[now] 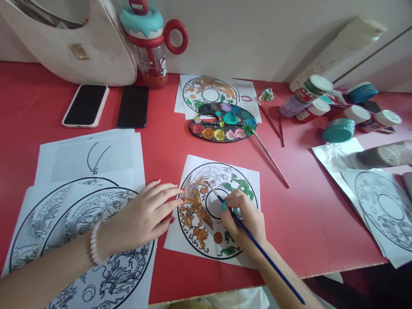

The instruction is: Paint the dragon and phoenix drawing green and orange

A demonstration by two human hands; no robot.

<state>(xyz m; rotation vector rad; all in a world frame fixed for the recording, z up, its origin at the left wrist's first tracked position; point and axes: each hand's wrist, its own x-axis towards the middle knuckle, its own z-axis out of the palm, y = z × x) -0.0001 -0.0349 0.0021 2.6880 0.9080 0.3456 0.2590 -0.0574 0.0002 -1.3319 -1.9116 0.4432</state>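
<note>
Pinched in the fingers of my right hand (243, 214) is a blue-handled paintbrush (257, 244), its tip on the upper part of a printed circular drawing (220, 253). An orange-painted phoenix fills the drawing's left side, and a green dragon lies at its right. My left hand (151, 210) is spread flat, fingertips on the sheet's left edge, with a pale bead bracelet (95, 244) at the wrist. Beyond the sheet lies a black paint palette (206, 121) with several coloured wells. A second paintbrush (272, 159) rests with its bristles on the palette.
Uncoloured printed sheets (106, 206) are stacked at left, near two phones (86, 105). A white handbag (80, 56) and a drink bottle (151, 56) stand behind. Several paint jars (337, 130), more brushes (270, 118) and another drawing (383, 210) occupy the right of the red table (299, 231).
</note>
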